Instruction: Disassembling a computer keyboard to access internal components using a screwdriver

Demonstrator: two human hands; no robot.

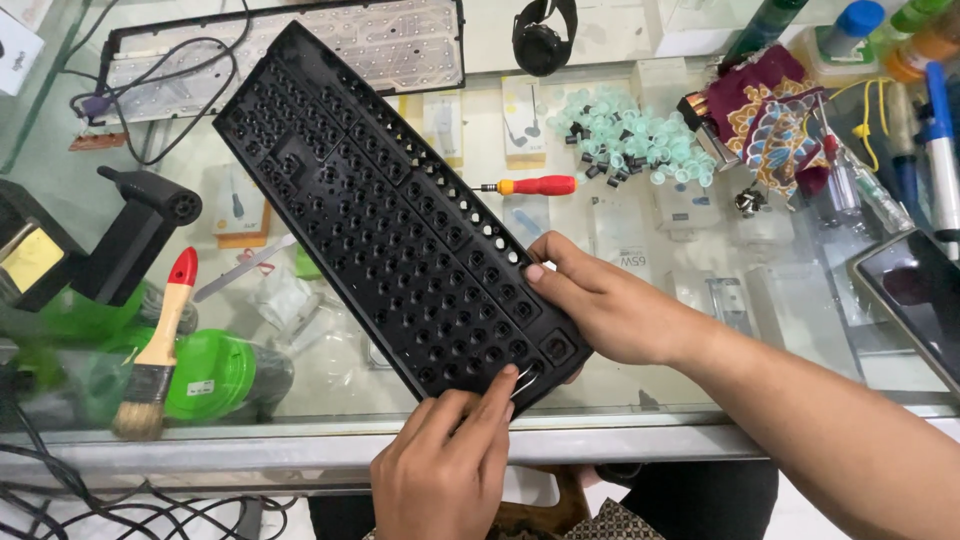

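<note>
A black keyboard frame [380,210] with its keycaps off lies diagonally over the glass counter [700,440], its sockets facing up. My right hand [615,310] grips its near right end, thumb on top and fingers under the edge. My left hand [450,465] is at the frame's near corner. Its fingertips pinch a thin bent metal wire [522,384] against the frame's lower edge.
A red-handled screwdriver [535,185] and a pile of pale green rubber domes [635,140] lie beyond the frame. A keyboard backplate with cable [300,45] is at the back. A brush [160,345], black blower [140,235] and green tub [205,375] sit left; patterned cloth [770,115] and tablet [915,295] right.
</note>
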